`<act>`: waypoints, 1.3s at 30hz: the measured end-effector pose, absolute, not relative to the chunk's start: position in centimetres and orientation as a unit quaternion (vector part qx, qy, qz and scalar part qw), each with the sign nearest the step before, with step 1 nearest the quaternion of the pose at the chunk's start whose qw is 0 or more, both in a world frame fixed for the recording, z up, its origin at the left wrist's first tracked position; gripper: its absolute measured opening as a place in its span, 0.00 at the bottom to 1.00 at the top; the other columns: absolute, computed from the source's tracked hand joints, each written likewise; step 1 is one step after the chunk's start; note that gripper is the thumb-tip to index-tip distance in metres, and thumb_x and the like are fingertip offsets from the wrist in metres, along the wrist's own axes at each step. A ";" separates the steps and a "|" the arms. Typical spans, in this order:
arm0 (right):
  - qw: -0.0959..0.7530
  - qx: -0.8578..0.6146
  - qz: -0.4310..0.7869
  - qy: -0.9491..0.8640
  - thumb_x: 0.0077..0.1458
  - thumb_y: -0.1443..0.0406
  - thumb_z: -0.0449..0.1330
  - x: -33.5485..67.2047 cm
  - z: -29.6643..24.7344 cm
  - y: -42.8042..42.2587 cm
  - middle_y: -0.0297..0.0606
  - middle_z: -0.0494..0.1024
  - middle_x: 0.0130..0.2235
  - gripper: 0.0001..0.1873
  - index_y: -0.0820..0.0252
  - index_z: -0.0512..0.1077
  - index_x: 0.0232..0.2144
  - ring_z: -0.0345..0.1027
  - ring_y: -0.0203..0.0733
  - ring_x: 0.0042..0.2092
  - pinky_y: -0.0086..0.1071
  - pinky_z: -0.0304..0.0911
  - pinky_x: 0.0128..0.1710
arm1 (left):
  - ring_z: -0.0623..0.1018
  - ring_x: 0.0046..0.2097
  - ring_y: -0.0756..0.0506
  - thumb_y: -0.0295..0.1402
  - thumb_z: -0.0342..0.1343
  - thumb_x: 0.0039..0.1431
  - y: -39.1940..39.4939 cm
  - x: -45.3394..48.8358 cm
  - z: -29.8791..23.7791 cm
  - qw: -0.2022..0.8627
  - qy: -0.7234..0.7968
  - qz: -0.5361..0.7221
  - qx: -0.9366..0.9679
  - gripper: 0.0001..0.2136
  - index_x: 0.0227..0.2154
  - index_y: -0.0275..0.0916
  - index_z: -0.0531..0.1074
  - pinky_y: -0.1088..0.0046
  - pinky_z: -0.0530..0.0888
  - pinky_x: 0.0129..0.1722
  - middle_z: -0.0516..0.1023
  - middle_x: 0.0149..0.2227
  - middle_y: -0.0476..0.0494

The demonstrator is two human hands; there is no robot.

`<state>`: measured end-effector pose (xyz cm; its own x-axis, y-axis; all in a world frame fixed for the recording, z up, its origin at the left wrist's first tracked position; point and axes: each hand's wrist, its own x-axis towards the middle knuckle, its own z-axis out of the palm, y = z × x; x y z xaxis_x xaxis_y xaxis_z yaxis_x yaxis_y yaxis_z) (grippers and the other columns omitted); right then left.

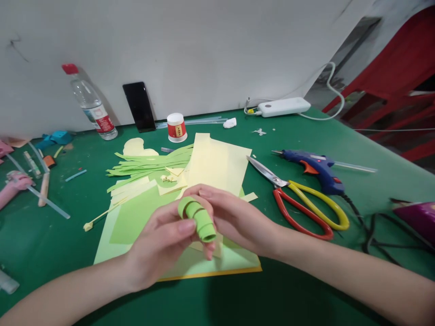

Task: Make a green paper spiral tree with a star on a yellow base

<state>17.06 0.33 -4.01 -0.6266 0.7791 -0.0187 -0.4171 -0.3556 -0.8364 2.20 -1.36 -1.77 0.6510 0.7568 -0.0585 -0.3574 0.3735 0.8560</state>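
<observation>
A bright green paper strip is wound into a coiled roll, its turns stepped like a spiral, in front of my chest above the papers. My left hand is closed on it, the thumb pressing against its side. My right hand curls around the roll from behind and the right, its fingers partly hidden. Below lie light green and pale yellow paper sheets and a bundle of cut green strips. A thin pale yellow paper stem with a small bud lies left of them.
Scissors with red and yellow handles and a blue glue gun lie at the right. A water bottle, a black phone and a red-white cup stand along the wall. A white power strip is at the back right.
</observation>
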 end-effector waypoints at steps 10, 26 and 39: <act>0.374 -0.217 0.797 -0.422 0.58 0.65 0.50 17.6 -3.5 0.6 0.33 0.69 0.28 0.12 0.62 0.68 0.27 0.65 0.30 0.31 0.24 0.62 0.35 | 0.70 0.32 0.52 0.33 0.63 0.48 -1.4 1.8 -2.5 0.699 0.259 0.410 0.526 0.03 0.26 0.40 0.75 0.76 0.71 0.32 0.67 0.30 0.49; 0.399 -0.403 0.442 -0.694 0.49 0.71 0.55 18.8 -0.2 -1.0 0.33 0.74 0.26 0.06 0.61 0.71 0.24 0.65 0.30 0.28 0.21 0.60 0.23 | 0.71 0.36 0.49 0.23 0.58 0.51 -0.1 0.7 -2.0 0.292 0.254 0.459 0.800 0.07 0.29 0.43 0.75 0.72 0.70 0.36 0.71 0.36 0.47; 0.433 -0.453 0.315 -0.713 0.50 0.68 0.56 20.4 -0.1 0.8 0.33 0.72 0.26 0.04 0.60 0.69 0.24 0.63 0.30 0.25 0.22 0.60 0.20 | 0.69 0.43 0.42 0.37 0.61 0.46 1.0 0.3 -2.5 0.036 0.201 0.405 0.891 0.04 0.22 0.46 0.72 0.55 0.58 0.55 0.74 0.42 0.45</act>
